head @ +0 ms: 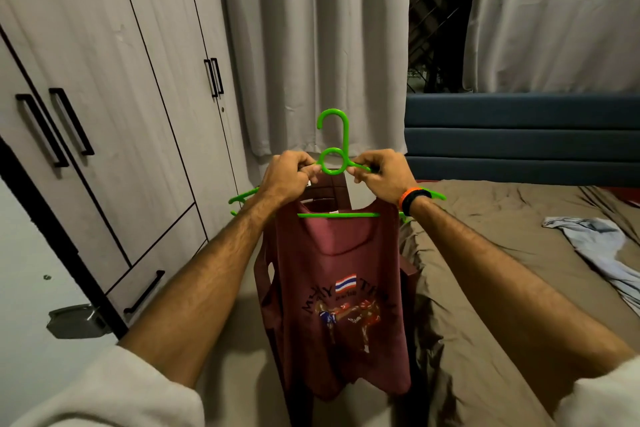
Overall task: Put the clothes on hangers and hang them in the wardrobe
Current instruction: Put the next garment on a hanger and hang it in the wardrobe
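- The green hanger (pixel 333 163) is held up in front of the person, hook upright, between the wardrobe (pixel 114 107) on the left and the bed (pixel 512 253) on the right
- The left hand (pixel 287 177) grips the hanger's left shoulder just beside the ring under the hook; its fingers (pixel 306 168) are curled and pinch the plastic together with the top of the shirt
- The right hand (pixel 384 177) grips the right shoulder the same way, fingers curled and pinching the bar; a dark watch with an orange band (pixel 414 199) sits on that wrist
- A maroon sleeveless shirt (pixel 339 305) with a flag and two boxers printed on it hangs from the hanger, front toward the camera, over the floor by the bed's left edge
- The wardrobe doors are all closed
- A pale blue garment (pixel 595 246) lies crumpled on the brown sheet near the bed's right edge
- Grey curtains (pixel 311 45) hang behind, with a dark blue headboard (pixel 519 139) to their right
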